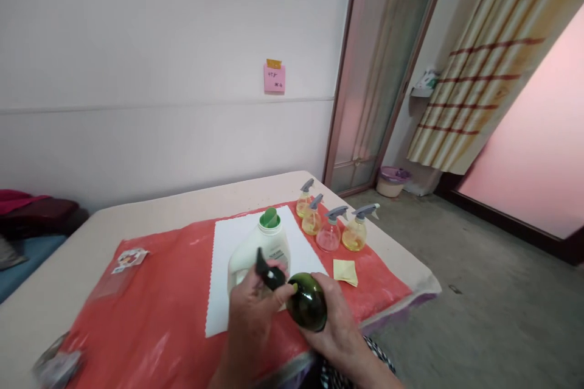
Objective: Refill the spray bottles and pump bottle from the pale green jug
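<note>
My right hand (335,316) is wrapped round a glossy dark green bottle (308,307), tilted with its rounded end towards me. Closed on the black pump head (270,274) is my left hand (255,310), its thumb reaching to the bottle's side. I cannot tell whether pump head and bottle are joined. Just behind the hands, a large white detergent jug (260,247) stands upright with a green spout (270,218) at its mouth. The jug rests on a white sheet (221,291), and its lower part is hidden by my left hand.
Several small spray bottles (328,235) with grey triggers stand at the right. Yellow paper squares (345,272) lie nearer me on the red cover (168,291). A clear plastic packet (123,270) lies left. The table's right edge (396,243) drops to grey floor.
</note>
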`<state>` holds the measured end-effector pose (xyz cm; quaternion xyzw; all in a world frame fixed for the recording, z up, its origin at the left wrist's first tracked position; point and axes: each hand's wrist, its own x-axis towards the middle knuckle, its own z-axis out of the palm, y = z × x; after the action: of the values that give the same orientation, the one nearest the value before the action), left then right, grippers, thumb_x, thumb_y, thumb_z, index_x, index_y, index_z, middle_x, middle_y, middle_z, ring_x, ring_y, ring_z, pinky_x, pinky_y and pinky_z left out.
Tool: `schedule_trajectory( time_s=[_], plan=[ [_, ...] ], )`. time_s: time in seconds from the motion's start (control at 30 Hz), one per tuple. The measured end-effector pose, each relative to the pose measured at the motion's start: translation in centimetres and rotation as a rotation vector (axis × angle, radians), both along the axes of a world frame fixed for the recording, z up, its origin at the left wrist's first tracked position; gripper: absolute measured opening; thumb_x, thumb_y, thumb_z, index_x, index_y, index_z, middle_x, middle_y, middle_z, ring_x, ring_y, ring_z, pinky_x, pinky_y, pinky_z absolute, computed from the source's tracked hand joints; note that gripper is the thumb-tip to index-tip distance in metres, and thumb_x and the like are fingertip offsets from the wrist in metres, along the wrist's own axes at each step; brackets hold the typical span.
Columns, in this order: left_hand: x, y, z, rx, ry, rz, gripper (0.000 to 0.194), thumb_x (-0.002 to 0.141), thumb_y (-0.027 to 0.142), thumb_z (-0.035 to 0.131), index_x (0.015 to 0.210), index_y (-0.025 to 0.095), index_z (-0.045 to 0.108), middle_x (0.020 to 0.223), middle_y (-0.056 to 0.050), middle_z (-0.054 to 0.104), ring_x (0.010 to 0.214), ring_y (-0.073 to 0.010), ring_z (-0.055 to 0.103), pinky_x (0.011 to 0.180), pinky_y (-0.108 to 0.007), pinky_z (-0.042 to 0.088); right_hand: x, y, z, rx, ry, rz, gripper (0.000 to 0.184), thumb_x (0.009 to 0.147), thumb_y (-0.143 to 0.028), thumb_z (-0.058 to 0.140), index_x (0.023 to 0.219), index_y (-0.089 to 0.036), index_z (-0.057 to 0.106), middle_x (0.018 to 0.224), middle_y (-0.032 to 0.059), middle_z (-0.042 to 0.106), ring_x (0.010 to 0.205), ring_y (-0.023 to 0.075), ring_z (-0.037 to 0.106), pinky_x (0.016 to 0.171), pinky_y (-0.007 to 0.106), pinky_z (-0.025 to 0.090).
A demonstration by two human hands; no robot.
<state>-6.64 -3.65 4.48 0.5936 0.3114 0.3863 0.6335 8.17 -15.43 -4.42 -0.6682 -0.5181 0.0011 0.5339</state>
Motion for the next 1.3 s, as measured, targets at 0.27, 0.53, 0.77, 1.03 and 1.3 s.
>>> schedule_trajectory(
  time_s=[0.27,0.53,0.77,1.03,1.3],
  plan=[
    [-3.5,5.6,1.8,-0.184,-0.517,0.603,0.026,0.074,0.028,0.082,0.094,0.020,0.069,0.095,-0.003,0.077,0.095,-0.0184,0.073,0.082,-0.028,0.060,4.6,2.2,3.5,-0.034,0.011,-0.086,0.089,0.062,-0.032,0.086,0.142,-0.029,0.046,0.136,0.0117,0.061,0.125,0.0389,0.058,0.106,0.059,0.049],
    [-4.6,7.0,1.0,-0.242,-0.572,0.670,0.020,0.075,0.020,0.082,0.091,0.018,0.070,0.094,-0.002,0.075,0.093,-0.0150,0.072,0.079,-0.024,0.061,7.9,5.8,10.6,-0.134,-0.288,-0.063,0.085,0.063,-0.033,0.081,0.141,-0.025,0.048,0.132,0.0126,0.062,0.122,0.0362,0.059,0.103,0.053,0.049],
    [-4.9,7.1,0.3,-0.270,-0.582,0.687,0.022,0.072,0.019,0.084,0.090,0.016,0.071,0.091,-0.003,0.075,0.087,-0.0151,0.073,0.074,-0.023,0.061,9.8,8.2,13.6,-0.240,-0.707,-0.057,0.073,0.074,-0.027,0.072,0.142,-0.019,0.047,0.133,0.0188,0.060,0.120,0.0385,0.056,0.098,0.054,0.049],
    [-4.8,7.4,-0.2,-0.284,-0.591,0.669,0.018,0.074,0.017,0.082,0.089,0.015,0.072,0.089,-0.003,0.076,0.084,-0.0145,0.073,0.071,-0.021,0.062,10.1,9.1,16.9,-0.290,-0.970,-0.062,0.071,0.075,-0.027,0.072,0.141,-0.015,0.048,0.130,0.0195,0.061,0.114,0.0355,0.057,0.099,0.049,0.049],
    [-4.5,7.5,-0.1,-0.318,-0.581,0.676,0.011,0.078,0.013,0.077,0.088,0.016,0.073,0.088,-0.003,0.076,0.082,-0.0131,0.074,0.070,-0.020,0.062,9.1,9.8,18.4,-0.386,-1.076,-0.109,0.068,0.079,-0.025,0.069,0.144,-0.018,0.050,0.133,0.0164,0.060,0.118,0.0341,0.055,0.097,0.044,0.046]
  ],
)
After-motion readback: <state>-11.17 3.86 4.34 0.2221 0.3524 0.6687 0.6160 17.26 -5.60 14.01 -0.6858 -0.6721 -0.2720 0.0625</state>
